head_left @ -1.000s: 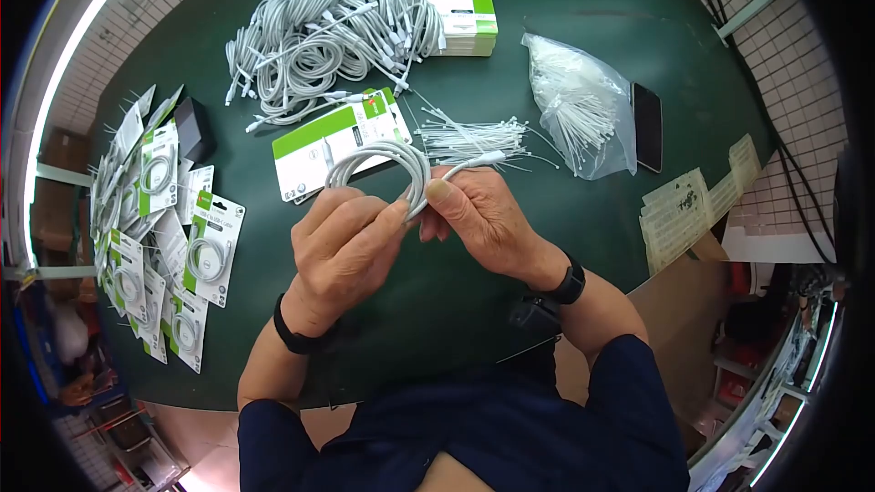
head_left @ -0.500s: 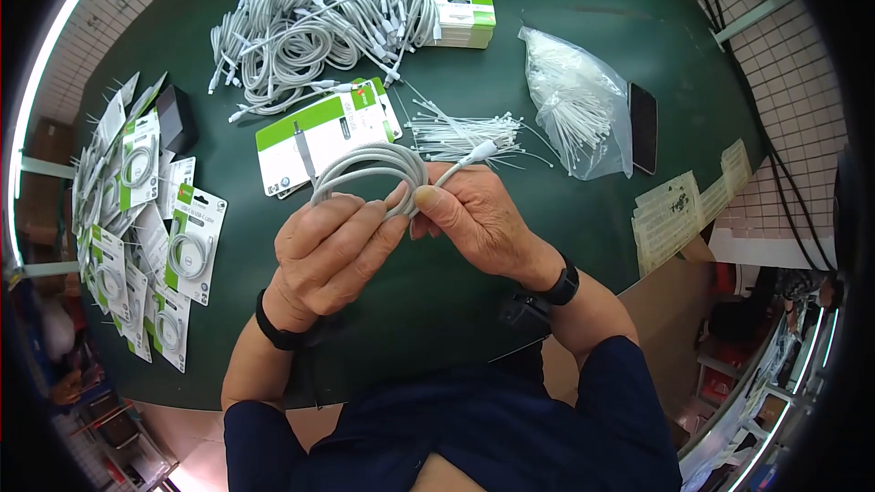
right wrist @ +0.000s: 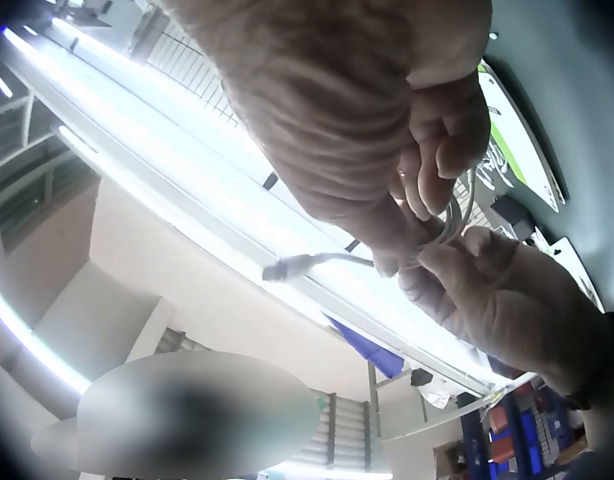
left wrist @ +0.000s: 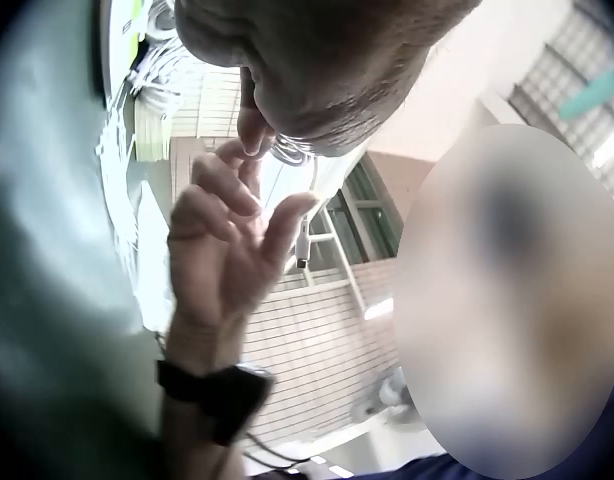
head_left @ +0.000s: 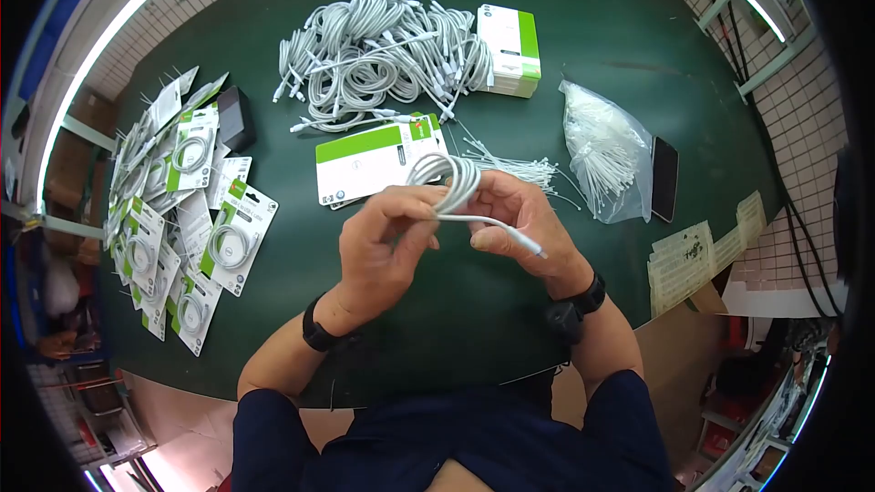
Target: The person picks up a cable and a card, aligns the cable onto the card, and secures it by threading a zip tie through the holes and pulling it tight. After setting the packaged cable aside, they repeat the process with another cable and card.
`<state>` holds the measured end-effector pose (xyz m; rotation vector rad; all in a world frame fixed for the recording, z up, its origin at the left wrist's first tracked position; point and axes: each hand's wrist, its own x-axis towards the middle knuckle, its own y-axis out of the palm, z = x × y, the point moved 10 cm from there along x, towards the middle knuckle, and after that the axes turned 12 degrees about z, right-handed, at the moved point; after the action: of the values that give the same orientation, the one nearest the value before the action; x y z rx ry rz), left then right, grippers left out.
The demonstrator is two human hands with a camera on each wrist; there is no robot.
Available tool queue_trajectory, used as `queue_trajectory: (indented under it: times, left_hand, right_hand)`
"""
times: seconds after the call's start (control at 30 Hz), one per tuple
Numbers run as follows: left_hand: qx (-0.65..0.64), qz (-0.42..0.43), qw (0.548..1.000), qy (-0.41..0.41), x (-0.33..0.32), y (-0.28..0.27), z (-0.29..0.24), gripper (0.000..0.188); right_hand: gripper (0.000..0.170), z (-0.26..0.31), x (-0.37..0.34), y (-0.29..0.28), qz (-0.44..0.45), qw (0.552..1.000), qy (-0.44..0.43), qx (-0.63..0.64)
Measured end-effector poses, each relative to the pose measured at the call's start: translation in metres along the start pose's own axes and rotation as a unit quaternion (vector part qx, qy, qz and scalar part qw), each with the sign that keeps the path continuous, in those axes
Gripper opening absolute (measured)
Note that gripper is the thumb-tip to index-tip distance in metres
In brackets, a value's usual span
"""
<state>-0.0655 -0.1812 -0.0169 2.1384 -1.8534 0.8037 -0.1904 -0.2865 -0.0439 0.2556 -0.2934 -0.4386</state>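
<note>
A coiled light-grey cable is pinched between the thumb and fingers of the left hand. Its white connector end points down and to the right, across the right hand. In the left wrist view, the right hand has its thumb spread from loosely bent fingers, close to the coil; whether they touch it is unclear. The right wrist view shows the left hand gripping the coil and the connector end sticking out. Behind the coil lie green-and-white cards.
Grey cables are heaped at the back beside a card stack. White ties lie near a bag of ties and a phone. Carded cables and a black box are at left.
The right thumb and fingers have parted from their pinch on the coil. The coil has turned in the left hand, and the connector end has swung from upper right to lower right. The head view has shifted.
</note>
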Motion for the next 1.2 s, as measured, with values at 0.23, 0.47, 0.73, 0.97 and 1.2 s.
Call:
queue_trajectory:
  times: [0.23,0.47,0.73,0.97,1.2]
  left_hand:
    - [-0.406,-0.125,0.880,-0.211,0.003,0.002,0.032,0.064]
    - [-0.519,-0.099,0.811,-0.254,-0.014,0.021,0.060,0.062]
    - [-0.363,-0.084,0.846,-0.382,-0.027,0.011,0.079,0.066]
    - [-0.222,-0.045,0.899,-0.375,-0.042,-0.017,0.092,0.070]
    - [0.142,0.140,0.911,-0.360,-0.051,-0.009,0.072,0.055]
  right_hand:
    - [0.038,-0.050,-0.015,0.055,0.221,0.945,0.237,-0.039]
    - [0.040,-0.049,-0.006,0.011,0.026,0.987,0.151,-0.053]
    - [0.038,-0.060,-0.008,-0.001,0.036,0.986,0.160,-0.016]
    - [0.035,-0.061,-0.007,0.028,0.096,0.972,0.215,0.028]
    - [0.034,-0.079,-0.016,0.043,0.216,0.922,0.262,-0.184]
